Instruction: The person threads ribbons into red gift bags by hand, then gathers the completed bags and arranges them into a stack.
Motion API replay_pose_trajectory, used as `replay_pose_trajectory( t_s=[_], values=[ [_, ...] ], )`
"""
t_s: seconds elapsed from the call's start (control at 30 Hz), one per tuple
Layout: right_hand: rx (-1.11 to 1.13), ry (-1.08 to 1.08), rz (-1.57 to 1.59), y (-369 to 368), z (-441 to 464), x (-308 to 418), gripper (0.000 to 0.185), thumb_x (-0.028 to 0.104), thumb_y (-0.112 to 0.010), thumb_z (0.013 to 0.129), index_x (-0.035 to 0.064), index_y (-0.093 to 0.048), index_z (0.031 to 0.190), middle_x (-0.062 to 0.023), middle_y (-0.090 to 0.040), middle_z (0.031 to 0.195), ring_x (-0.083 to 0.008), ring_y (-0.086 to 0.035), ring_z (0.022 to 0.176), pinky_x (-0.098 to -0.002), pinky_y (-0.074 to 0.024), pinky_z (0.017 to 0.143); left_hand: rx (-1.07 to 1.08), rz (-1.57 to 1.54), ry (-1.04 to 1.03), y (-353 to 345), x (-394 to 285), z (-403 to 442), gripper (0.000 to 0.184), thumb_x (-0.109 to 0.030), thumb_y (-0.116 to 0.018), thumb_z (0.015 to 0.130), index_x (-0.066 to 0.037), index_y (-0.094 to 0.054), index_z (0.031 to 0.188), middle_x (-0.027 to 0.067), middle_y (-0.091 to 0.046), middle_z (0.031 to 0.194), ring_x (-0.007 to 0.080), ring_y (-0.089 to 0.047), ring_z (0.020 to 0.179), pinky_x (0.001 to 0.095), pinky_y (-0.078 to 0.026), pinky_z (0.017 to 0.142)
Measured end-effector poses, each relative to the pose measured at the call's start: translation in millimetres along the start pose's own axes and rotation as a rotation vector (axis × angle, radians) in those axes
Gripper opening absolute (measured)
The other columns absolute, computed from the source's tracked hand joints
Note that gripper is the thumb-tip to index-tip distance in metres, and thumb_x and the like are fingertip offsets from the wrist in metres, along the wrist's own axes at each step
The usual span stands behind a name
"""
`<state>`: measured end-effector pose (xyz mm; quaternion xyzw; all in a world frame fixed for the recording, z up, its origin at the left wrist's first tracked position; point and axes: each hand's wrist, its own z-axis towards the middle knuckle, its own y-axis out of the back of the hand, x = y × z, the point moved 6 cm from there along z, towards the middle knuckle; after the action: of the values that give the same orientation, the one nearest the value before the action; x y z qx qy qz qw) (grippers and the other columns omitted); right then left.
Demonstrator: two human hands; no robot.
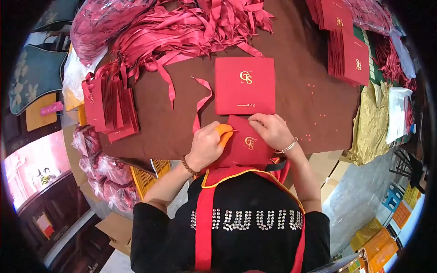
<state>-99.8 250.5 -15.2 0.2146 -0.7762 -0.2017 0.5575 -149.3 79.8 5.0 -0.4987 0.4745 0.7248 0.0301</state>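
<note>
Your left hand [208,144]: orange-covered fingers pinch ribbon [205,102] at red bag [234,152]. Your right hand [272,131]: fingers grip bag's top edge. Second bag [245,94] beyond, on counter [296,68].

The held bag [241,152] looks matt paper, the ribbon [203,103] satiny cloth.

A black shirt [159,239] (sparkling with studded lettering [236,226]), red apron [204,232], beaded bracelet [189,167] and bangle [290,145].
</note>
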Motion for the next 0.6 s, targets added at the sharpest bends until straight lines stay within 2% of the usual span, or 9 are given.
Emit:
replay_pose_trajectory(
  t_s=[0.07,0.1,0.13,0.23,0.27,0.33,0.47,0.53,0.6],
  values=[
    [0.066,0.006,0.105,-1.7,0.6,-0.9,0.025,0.021,-0.055,0.086,-0.0001,-0.064,0.096,-0.0177,-0.065,0.079,-0.03,-0.064,0.076,-0.0345,-0.0484,0.069,-0.011,0.037,-0.037,-1.8,-5.2,-0.5,0.013,-0.005,-0.066,0.077,-0.003,-0.063,0.089,0.0118,-0.055,0.073,0.0287,-0.055,0.058,0.0346,-0.043,0.051],
    [0.065,0.005,0.105,-1.4,0.2,-3.0,0.025,0.021,-0.055,0.086,-0.0001,-0.064,0.096,-0.0177,-0.065,0.079,-0.03,-0.064,0.076,-0.0345,-0.0484,0.069,0.011,0.041,-0.008,-2.3,-7.8,1.4,0.012,-0.003,-0.063,0.073,0.001,-0.062,0.085,0.0136,-0.055,0.076,0.031,-0.056,0.064,0.0371,-0.045,0.055],
    [0.088,-0.008,0.157,-2.8,-0.2,-6.5,0.026,0.021,-0.055,0.087,-0.0013,-0.063,0.098,-0.0175,-0.065,0.081,-0.0265,-0.064,0.077,-0.0328,-0.0482,0.07,0.033,0.045,0.018,-3.4,-8.6,3.0,0.013,-0.001,-0.059,0.07,0.004,-0.062,0.082,0.0154,-0.055,0.08,0.0333,-0.056,0.069,0.0397,-0.046,0.059],
    [0.136,-0.022,0.256,-1.2,-3.4,-6.9,0.028,0.02,-0.054,0.088,-0.0036,-0.062,0.101,-0.0155,-0.066,0.082,-0.0193,-0.064,0.078,-0.0301,-0.0477,0.072,0.049,0.082,-0.002,-7.7,-7.9,3.0,0.013,-0.001,-0.058,0.066,0.005,-0.059,0.077,0.0173,-0.055,0.081,0.0337,-0.056,0.069,0.0407,-0.046,0.06],
    [0.163,-0.022,0.303,-1.5,-4.7,-6.0,0.029,0.02,-0.054,0.089,-0.0046,-0.061,0.103,-0.0137,-0.067,0.082,-0.0157,-0.062,0.078,-0.029,-0.0474,0.072,0.051,0.084,-0.003,-8.4,-8.0,3.2,0.013,-0.001,-0.058,0.066,0.005,-0.059,0.077,0.0173,-0.055,0.081,0.0337,-0.056,0.069,0.0407,-0.046,0.06],
    [0.164,-0.009,0.352,-4.7,-6.9,-10.2,0.029,0.019,-0.053,0.089,-0.0047,-0.061,0.104,-0.0122,-0.066,0.082,-0.0137,-0.061,0.078,-0.0282,-0.0472,0.072,0.057,0.235,-0.089,-10.4,-13.7,3.5,0.012,-0.006,-0.061,0.077,-0.001,-0.061,0.088,0.0144,-0.056,0.078,0.0329,-0.056,0.068,0.0387,-0.045,0.059],
    [0.143,0.047,0.358,-4.6,-10.7,-8.6,0.03,0.018,-0.053,0.09,-0.0046,-0.059,0.108,-0.0094,-0.065,0.083,-0.0103,-0.057,0.077,-0.0265,-0.0467,0.071,0.089,0.31,-0.153,-8.5,-22.3,3.7,0.014,-0.007,-0.061,0.075,0.0,-0.06,0.087,0.0153,-0.056,0.078,0.0336,-0.057,0.07,0.0402,-0.046,0.061],
    [0.159,0.021,0.349,-2.7,-13.5,-4.3,0.029,0.017,-0.054,0.089,-0.0043,-0.059,0.109,-0.009,-0.065,0.083,-0.0101,-0.057,0.077,-0.0262,-0.0466,0.071,0.164,0.334,-0.076,-11.5,-22.2,5.9,0.016,-0.008,-0.061,0.072,0.0,-0.059,0.086,0.0158,-0.056,0.08,0.0339,-0.057,0.071,0.0408,-0.046,0.062],
    [0.175,-0.001,0.338,-3.1,-16.0,-2.7,0.029,0.016,-0.054,0.089,-0.0039,-0.059,0.109,-0.0086,-0.065,0.083,-0.0098,-0.057,0.077,-0.0259,-0.0466,0.071,0.143,0.331,-0.073,-11.3,-26.8,7.3,0.015,-0.008,-0.061,0.073,0.0,-0.059,0.086,0.0159,-0.056,0.08,0.0339,-0.057,0.07,0.0409,-0.046,0.061]
  ],
)
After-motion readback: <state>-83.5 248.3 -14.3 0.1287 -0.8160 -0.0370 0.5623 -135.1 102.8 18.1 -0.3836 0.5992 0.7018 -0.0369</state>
